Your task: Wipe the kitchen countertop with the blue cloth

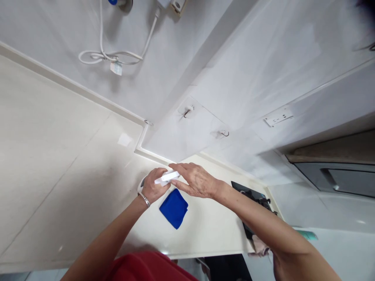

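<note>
Above the counter, a white plastic object [169,177] with a flat, slab-like end is between my two hands. My left hand [154,185], with a silver bracelet at the wrist, is wrapped round its left side. The thumb and fingers of my right hand [195,180] close on its right end. Past my left knuckles shows a rounded white piece with a dark patch [141,185]; whether it belongs to the same object I cannot tell. Just below my hands a folded blue cloth [175,208] lies on the pale counter [211,222].
At the right end of the counter sits a black gas stove [252,195], with a pinkish cloth [260,246] at its front. Clear hooks [187,112] and a socket plate [279,117] are on the wall. A looped white cable [117,56] hangs at upper left.
</note>
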Available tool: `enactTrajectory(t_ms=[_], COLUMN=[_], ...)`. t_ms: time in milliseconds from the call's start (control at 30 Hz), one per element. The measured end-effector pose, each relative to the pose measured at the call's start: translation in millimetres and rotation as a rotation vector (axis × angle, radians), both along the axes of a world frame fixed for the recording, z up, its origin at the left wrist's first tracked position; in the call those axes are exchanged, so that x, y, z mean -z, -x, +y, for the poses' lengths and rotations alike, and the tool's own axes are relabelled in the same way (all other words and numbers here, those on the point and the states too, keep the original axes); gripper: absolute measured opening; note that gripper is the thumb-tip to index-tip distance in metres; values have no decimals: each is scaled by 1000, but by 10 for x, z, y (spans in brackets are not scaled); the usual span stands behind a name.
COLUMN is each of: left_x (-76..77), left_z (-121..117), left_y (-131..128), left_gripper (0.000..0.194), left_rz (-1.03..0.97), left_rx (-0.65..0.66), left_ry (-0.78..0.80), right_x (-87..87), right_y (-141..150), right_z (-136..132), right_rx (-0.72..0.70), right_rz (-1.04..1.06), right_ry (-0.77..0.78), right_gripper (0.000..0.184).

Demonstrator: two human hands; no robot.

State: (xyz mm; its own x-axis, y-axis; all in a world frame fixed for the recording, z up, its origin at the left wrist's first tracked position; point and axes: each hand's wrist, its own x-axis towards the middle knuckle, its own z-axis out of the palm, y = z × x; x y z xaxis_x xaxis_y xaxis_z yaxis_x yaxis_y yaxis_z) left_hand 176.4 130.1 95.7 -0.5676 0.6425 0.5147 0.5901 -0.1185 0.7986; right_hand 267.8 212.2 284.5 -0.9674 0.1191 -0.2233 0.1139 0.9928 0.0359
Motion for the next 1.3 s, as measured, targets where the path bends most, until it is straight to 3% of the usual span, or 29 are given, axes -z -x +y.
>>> enactTrajectory(t_ms=[233,333,467,567,633,667,800,867,1033,1133,1300], left_x=[-10,-57,-103,-98,-82,-73,-43,-38,-49,-64,-72], left_z=[34,12,-20,-26,-20,-16,0,6,17,15,4], left_y=[-8,1,23,33,35,36,32,28,23,31,43], left_gripper=[12,14,18,21,25,27,26,25,21,17,20], left_rz=[49,26,-32,-39,-20,-11,22,30,46,49,9], left_rx=[-40,-9,52,56,57,55,30,29,21,22,68], left_ry=[57,58,55,54,63,70,73,65,45,78,42], right_x=[145,105,24,-30,-79,-106,-189,-213,-263,-256,-150], right_y=[17,35,45,16,-32,-65,-210,-248,-158,-35,181], right_z=[-99,-177,-195,-187,-200,-212,-244,-219,-52,44,146], right_rx=[207,335,590,653,547,495,359,194,-271,-424,-618], right_rz=[-141,-191,-234,-209,-224,-215,36,168,124,35,-11], right_ry=[-186,75,605,867,815,707,64,-112,-202,-197,-229], right_gripper=[50,47,73,75,66,61,45,39,53,55,39])
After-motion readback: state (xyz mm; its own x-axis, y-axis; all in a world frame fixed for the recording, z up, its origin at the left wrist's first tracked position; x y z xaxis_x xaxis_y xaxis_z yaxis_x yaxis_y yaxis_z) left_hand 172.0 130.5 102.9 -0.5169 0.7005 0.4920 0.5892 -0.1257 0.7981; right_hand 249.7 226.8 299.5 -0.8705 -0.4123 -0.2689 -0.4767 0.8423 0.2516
